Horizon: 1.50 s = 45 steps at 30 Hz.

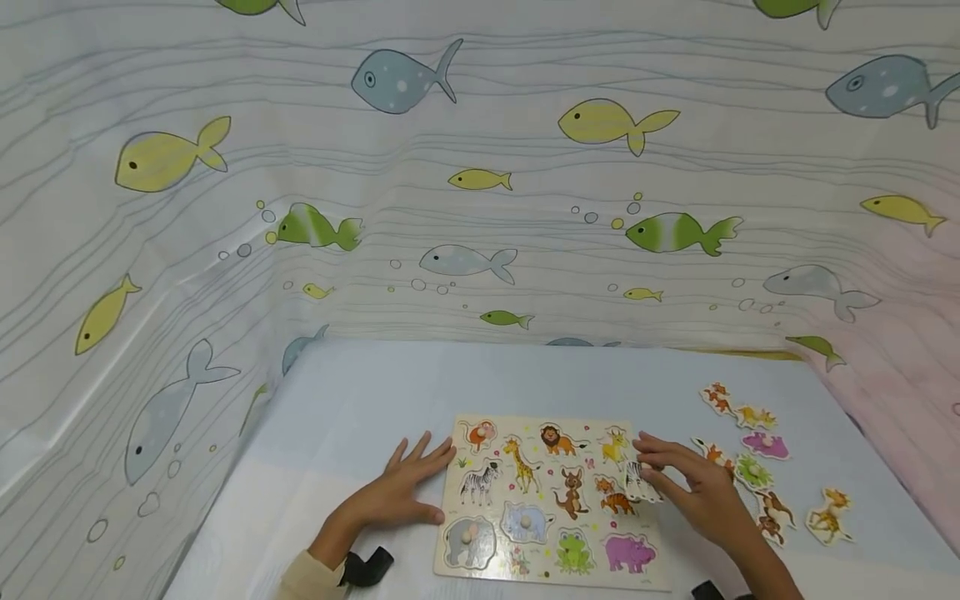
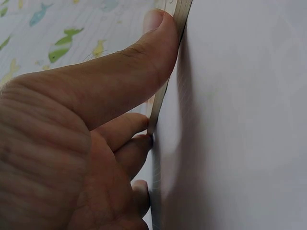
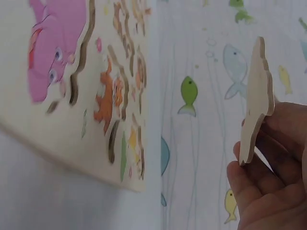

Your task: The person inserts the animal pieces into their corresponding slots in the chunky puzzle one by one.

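Observation:
A wooden animal puzzle board lies on the table. My left hand spreads its fingers along the board's left edge; in the left wrist view the thumb presses against that edge. Over the right edge, my right hand holds a zebra puzzle piece between thumb and fingers. The right wrist view shows the plain wooden back of this piece, tilted up clear of the board. An elephant piece and a rhino piece, both with knobs, sit in their recesses.
Several loose animal pieces lie right of the board, among them a purple hippo, a green frog and a giraffe. A fish-patterned curtain hangs behind and beside the table.

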### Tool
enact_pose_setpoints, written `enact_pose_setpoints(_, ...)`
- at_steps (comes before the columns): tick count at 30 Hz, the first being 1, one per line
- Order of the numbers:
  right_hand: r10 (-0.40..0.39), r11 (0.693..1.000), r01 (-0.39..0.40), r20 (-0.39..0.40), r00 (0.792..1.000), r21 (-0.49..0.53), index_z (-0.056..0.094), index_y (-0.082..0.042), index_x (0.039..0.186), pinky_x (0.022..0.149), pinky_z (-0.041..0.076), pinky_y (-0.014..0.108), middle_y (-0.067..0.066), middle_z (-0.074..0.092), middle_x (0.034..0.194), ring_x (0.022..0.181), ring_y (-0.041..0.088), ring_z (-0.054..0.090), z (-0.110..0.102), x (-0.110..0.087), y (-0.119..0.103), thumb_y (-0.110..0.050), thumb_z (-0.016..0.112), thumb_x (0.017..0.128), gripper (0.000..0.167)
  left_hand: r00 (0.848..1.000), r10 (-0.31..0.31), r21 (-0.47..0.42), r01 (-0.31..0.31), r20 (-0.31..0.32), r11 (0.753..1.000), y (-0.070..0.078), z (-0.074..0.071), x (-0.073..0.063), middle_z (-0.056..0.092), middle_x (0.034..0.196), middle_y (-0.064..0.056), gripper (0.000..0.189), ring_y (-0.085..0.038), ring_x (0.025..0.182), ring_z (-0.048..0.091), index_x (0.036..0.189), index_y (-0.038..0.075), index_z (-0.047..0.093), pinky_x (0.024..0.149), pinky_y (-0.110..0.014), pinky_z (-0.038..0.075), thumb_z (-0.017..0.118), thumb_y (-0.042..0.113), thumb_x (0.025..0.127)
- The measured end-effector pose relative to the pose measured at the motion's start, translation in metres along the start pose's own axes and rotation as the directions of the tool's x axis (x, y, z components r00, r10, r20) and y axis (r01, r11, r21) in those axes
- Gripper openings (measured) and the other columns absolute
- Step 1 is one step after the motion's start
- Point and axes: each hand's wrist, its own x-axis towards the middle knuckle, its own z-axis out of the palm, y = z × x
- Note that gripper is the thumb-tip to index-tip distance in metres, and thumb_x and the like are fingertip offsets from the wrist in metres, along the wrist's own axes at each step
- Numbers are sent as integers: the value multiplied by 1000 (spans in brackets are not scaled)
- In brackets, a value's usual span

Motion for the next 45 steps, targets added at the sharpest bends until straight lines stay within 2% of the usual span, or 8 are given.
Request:
enact_pose_setpoints(7, 18, 999, -19, 33, 999, 35, 71, -20, 115, 102, 42, 5, 9, 68, 129, 131, 1, 55, 28, 23, -15, 2, 75, 84, 37, 1000, 0, -29, 0, 6, 1000, 2, 1, -2, 21, 166, -7, 100, -40, 155, -4, 157, 12, 31, 121, -63, -14, 80, 44, 76)
enact_pose_setpoints(11, 15, 999, -17, 42, 999, 31, 73, -16, 113, 101, 44, 7, 7, 69, 128, 127, 10, 60, 46, 33, -22, -4, 75, 86, 30, 1000, 4, -17, -4, 9, 1000, 1, 0, -3, 21, 166, -7, 100, -40, 155, -4, 157, 13, 31, 120, -63, -14, 80, 45, 76)
enact_pose_setpoints(16, 62, 998, -63, 60, 996, 13, 73, -19, 114, 101, 54, 27, -1, 70, 128, 121, 18, 65, 68, 44, -36, -14, 75, 88, 27, 1000, 15, -3, -15, 4, 1000, -2, 2, -3, 21, 166, -6, 100, -39, 156, -3, 158, 14, 30, 121, -63, -13, 79, 46, 77)
enact_pose_setpoints(19, 70, 996, -74, 79, 994, 43, 73, -18, 117, 101, 54, 35, 2, 70, 128, 121, 21, 65, 81, 49, -44, -16, 74, 89, 28, 1000, 19, -1, -19, 8, 1000, -3, 2, -2, 21, 166, -6, 100, -39, 156, -4, 158, 14, 30, 121, -64, -13, 78, 48, 77)
enact_pose_setpoints(24, 57, 991, -69, 105, 993, 116, 73, -14, 119, 93, 59, 36, 9, 69, 129, 122, 27, 64, 103, 58, -55, -16, 74, 89, 30, 1000, 11, 5, -11, 14, 1000, -1, 0, -2, 20, 166, -7, 99, -41, 155, -3, 158, 13, 30, 120, -64, -13, 78, 47, 78)
enact_pose_setpoints(33, 185, 966, -206, 139, 973, 159, 74, -10, 113, 84, 60, 40, 6, 71, 125, 114, 25, 67, 139, 66, -73, -20, 72, 91, 24, 1000, 11, 16, -11, 10, 1000, 0, -2, -4, 20, 167, -7, 98, -41, 155, -2, 158, 12, 29, 120, -65, -12, 78, 46, 79)
enact_pose_setpoints(40, 160, 974, -176, 117, 980, 141, 76, -7, 106, 83, 62, 34, 9, 73, 118, 111, 26, 69, 157, 74, -76, -12, 76, 86, 20, 1000, 23, 26, -23, 3, 999, -1, -3, -4, 20, 167, -7, 98, -42, 155, -1, 158, 13, 29, 120, -66, -11, 77, 47, 79)
enact_pose_setpoints(45, 145, 981, -160, 130, 981, 113, 77, -5, 105, 86, 61, 38, 13, 74, 117, 113, 29, 69, 166, 75, -74, -12, 76, 86, 21, 999, 36, 14, -36, 14, 999, -1, -2, -3, 20, 166, -9, 98, -43, 155, -2, 158, 12, 28, 119, -67, -11, 77, 47, 80)
